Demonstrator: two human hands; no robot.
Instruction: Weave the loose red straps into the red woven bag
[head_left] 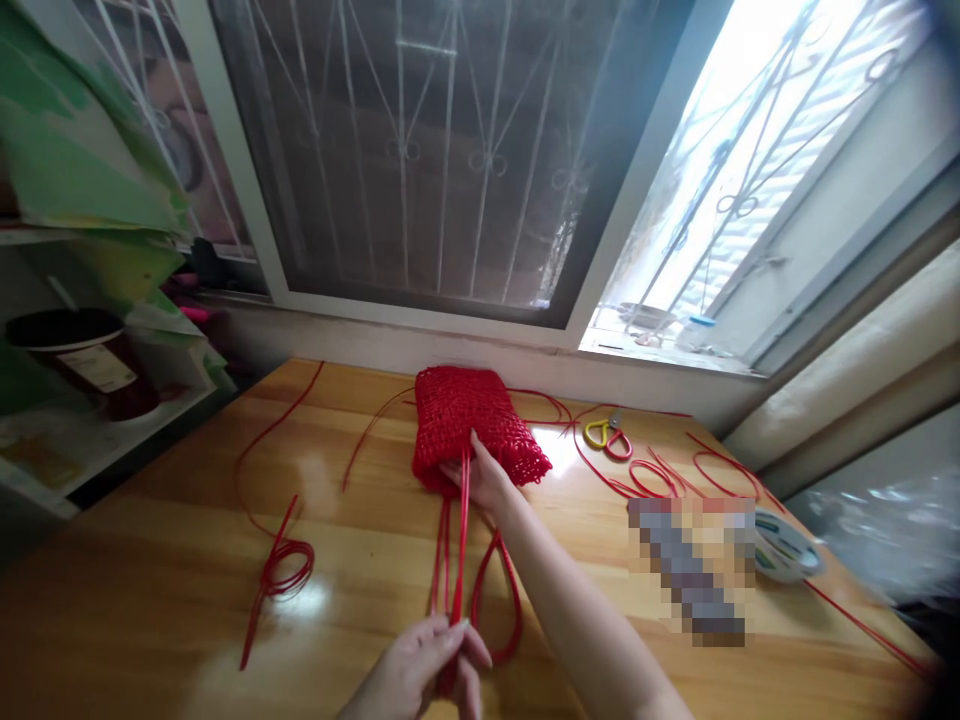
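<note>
A red woven bag-like piece lies toward the back of the wooden table, near the window wall. My right hand is at its front edge, thumb on top and fingers reaching under, closed around the rim where long red cords come out. Nearer to me, my left hand pinches these cords, which run straight between the two hands. Another red cord loops down to the right of my left hand. Part of my right fingers is hidden by the weave.
Coiled red cord lies at left. Scissors with yellow and red handles rest at back right, beside more loose cords. A roll of tape sits near the table's right edge, next to a pixelated patch. A dark cup stands on the left shelf.
</note>
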